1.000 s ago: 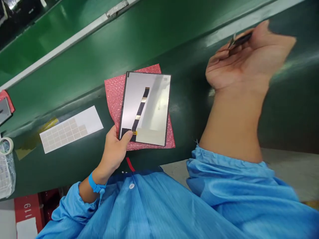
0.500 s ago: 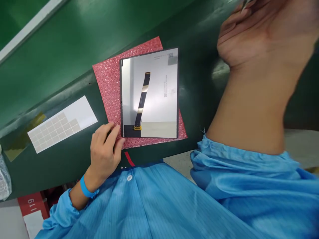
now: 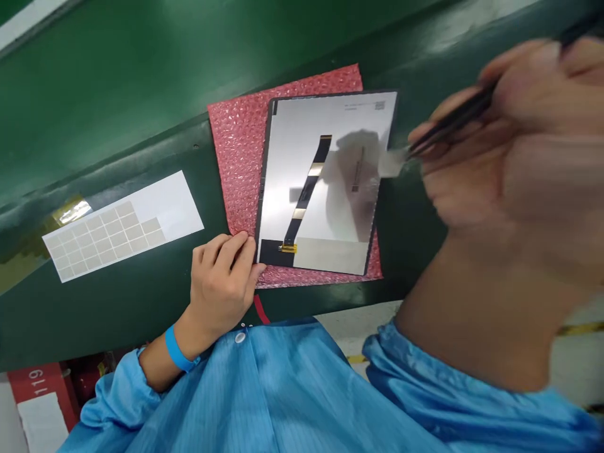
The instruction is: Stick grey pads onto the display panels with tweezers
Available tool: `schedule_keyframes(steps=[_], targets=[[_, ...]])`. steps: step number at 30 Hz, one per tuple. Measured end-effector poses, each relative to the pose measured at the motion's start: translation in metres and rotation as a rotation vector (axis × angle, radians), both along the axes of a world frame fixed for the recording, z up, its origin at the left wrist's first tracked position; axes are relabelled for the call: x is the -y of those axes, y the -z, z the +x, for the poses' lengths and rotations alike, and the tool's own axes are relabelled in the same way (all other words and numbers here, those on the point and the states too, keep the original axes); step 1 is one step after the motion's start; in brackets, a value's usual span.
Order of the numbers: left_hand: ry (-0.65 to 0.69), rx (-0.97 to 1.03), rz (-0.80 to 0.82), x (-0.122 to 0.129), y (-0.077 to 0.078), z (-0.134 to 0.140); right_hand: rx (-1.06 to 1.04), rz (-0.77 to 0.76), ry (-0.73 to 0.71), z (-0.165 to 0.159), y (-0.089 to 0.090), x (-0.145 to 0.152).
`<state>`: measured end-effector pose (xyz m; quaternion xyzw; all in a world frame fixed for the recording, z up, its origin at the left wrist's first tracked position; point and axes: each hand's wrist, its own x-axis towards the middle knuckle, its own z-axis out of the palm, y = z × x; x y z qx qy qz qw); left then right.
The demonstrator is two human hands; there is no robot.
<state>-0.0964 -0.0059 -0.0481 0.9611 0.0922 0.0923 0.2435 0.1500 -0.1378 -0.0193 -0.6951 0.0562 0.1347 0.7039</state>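
1. The display panel [image 3: 325, 182] lies back-up on a pink bubble-wrap sheet [image 3: 240, 151] on the green bench [image 3: 141, 82]; its long axis runs from the person outward, leaning slightly right at the far end; a dark flex cable [image 3: 306, 189] crosses it diagonally from the near-left connector toward the far middle.
2. The left hand [image 3: 221, 283] rests at the panel's near-left corner, fingers curled, fingertips against its edge and the wrap.
3. The right hand [image 3: 514, 157], blurred, pinches black tweezers [image 3: 453, 123]; the tips hold a small pale piece [image 3: 391, 162] just over the panel's right edge.
4. A white sheet of small squares [image 3: 123, 223] lies well left.
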Motion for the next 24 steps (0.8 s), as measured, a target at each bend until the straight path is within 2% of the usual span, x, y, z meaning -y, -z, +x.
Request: schedule_keyframes(steps=[4, 10, 19, 24], targets=[[-0.001, 0.016, -0.011, 0.001, 0.001, 0.0, -0.022, -0.052, 0.015, -0.04, -0.005, 0.006], [-0.003, 0.006, -0.019, 0.001, 0.001, -0.001, -0.062, -0.113, 0.091, -0.076, -0.004, 0.005], [-0.021, -0.012, -0.11, -0.001, -0.002, -0.001, 0.007, -0.3, 0.154, -0.092, -0.003, 0.002], [-0.019, -0.018, -0.116, 0.0, -0.006, 0.0, 0.069, -0.345, 0.106, -0.101, 0.001, -0.001]])
